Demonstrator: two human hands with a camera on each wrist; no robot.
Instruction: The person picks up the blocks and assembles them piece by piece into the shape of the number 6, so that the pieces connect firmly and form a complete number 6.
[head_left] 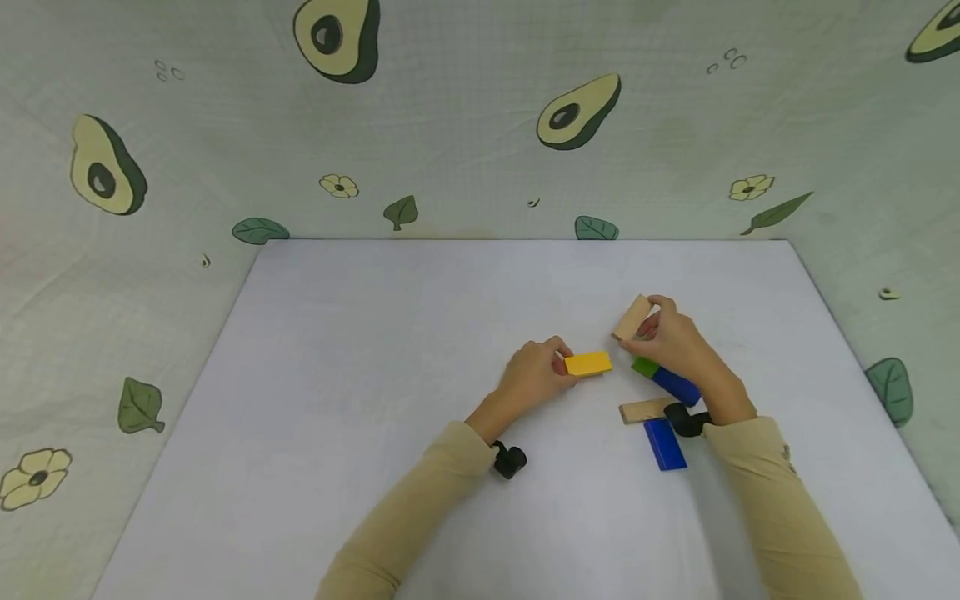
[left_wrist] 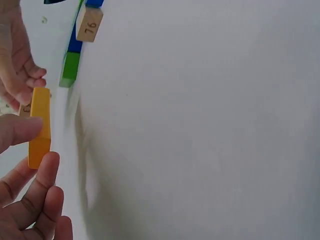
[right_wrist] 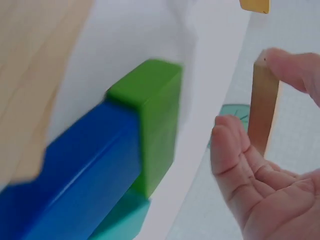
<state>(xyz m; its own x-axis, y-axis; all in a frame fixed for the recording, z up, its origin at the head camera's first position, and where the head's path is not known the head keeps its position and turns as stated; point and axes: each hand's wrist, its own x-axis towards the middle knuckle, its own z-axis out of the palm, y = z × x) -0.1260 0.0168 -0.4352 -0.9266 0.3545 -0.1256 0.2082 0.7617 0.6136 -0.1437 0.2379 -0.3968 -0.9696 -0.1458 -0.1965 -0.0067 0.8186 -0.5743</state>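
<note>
My left hand (head_left: 534,372) pinches a yellow wooden block (head_left: 588,364) between thumb and fingers, above the white table. In the left wrist view the thumb lies on one face of the yellow block (left_wrist: 41,112). To the right, my right hand (head_left: 681,343) holds a plain wooden block (head_left: 632,317) by its ends, tilted, and the right wrist view shows this plain block (right_wrist: 263,107) between thumb and fingers. Just below that hand, a green block (head_left: 644,367) and a long blue block (head_left: 677,387) lie end to end.
Nearer the front lie another plain wooden block (head_left: 643,411), marked 76 in the left wrist view, and a second blue block (head_left: 665,444). A teal block (right_wrist: 122,217) shows under the blue one in the right wrist view. Avocado-print cloth (head_left: 465,133) surrounds the white table (head_left: 337,350).
</note>
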